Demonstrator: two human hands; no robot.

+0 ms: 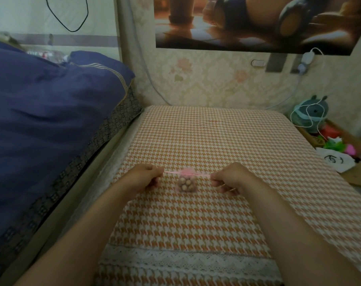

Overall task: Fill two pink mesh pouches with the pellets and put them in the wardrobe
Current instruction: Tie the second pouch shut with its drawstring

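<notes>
A small pink mesh pouch (pixel 185 183) full of round tan pellets sits on the orange houndstooth cloth (pixel 216 145), between my two hands. Its mouth is gathered tight, and a pink drawstring ribbon (pixel 172 172) runs out straight to both sides. My left hand (pixel 146 176) pinches the left end of the ribbon. My right hand (pixel 227 179) pinches the right end. Both hands are level with the top of the pouch and a little apart from it. No second pouch or loose pellets are in view.
A bed with a dark blue quilt (pixel 41 112) lies along the left. A box of toys and a plush (pixel 311 112) with white cables stand at the right edge. The floral wall (pixel 206 79) with a poster is behind.
</notes>
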